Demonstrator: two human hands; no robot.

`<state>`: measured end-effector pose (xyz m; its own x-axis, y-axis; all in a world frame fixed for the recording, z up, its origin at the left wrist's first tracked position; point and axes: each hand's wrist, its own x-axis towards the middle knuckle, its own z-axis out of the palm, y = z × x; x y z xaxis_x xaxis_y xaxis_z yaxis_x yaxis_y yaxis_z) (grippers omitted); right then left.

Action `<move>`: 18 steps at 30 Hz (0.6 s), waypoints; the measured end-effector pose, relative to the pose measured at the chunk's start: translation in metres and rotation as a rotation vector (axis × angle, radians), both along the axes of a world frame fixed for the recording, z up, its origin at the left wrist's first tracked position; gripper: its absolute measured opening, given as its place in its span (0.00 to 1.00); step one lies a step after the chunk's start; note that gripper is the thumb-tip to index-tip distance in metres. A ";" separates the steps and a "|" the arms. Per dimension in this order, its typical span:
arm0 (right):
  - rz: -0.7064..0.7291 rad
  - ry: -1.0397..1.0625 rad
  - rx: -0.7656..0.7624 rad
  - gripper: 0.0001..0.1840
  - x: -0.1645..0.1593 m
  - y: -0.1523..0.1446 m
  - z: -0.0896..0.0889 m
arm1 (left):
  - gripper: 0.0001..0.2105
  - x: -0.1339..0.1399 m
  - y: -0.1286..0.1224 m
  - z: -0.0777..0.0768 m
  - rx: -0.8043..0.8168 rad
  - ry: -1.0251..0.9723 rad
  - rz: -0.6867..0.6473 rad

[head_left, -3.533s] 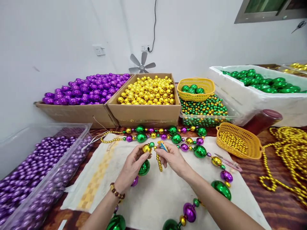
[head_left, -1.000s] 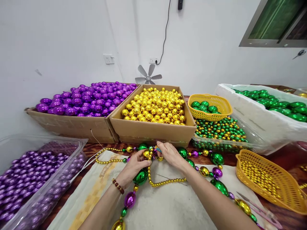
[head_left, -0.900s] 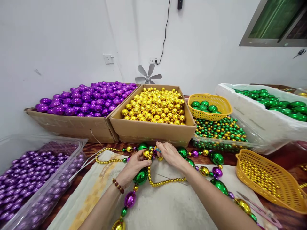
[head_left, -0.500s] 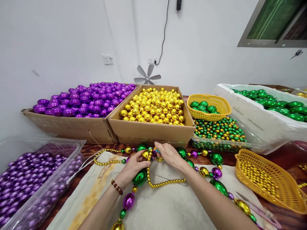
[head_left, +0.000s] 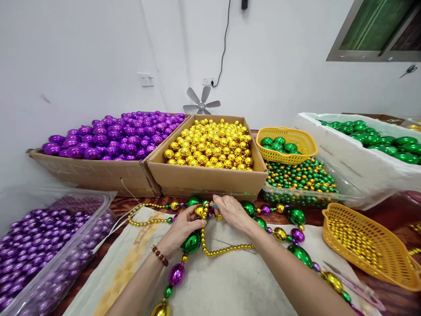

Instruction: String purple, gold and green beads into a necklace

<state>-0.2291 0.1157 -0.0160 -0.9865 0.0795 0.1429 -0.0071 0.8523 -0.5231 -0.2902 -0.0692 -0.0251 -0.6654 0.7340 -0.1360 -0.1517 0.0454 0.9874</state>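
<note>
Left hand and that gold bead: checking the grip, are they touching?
Touching. Head view shows the left hand fingertips pinching the gold bead.

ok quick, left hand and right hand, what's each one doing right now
Left hand: closed, pinching a gold bead on the bead garland.
Right hand: closed on the garland beside it, a small blue thing at its fingertips.

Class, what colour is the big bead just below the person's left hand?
Shiny green: the big bead hangs on the strand under the left hand, clearest in the head view.
</note>
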 end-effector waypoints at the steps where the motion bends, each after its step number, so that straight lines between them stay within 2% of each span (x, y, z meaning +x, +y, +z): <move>1: 0.004 0.000 0.003 0.22 0.000 0.000 0.000 | 0.21 0.000 0.000 0.000 0.000 0.001 -0.002; 6: 0.015 0.000 0.036 0.22 -0.001 0.002 0.000 | 0.21 0.001 0.001 0.003 -0.015 0.004 -0.005; 12: 0.009 -0.017 0.092 0.16 0.001 0.004 0.001 | 0.21 0.003 0.002 0.007 -0.038 0.016 0.011; 18: -0.001 -0.041 0.096 0.22 0.000 0.005 0.005 | 0.21 0.003 0.002 0.008 -0.046 0.047 0.012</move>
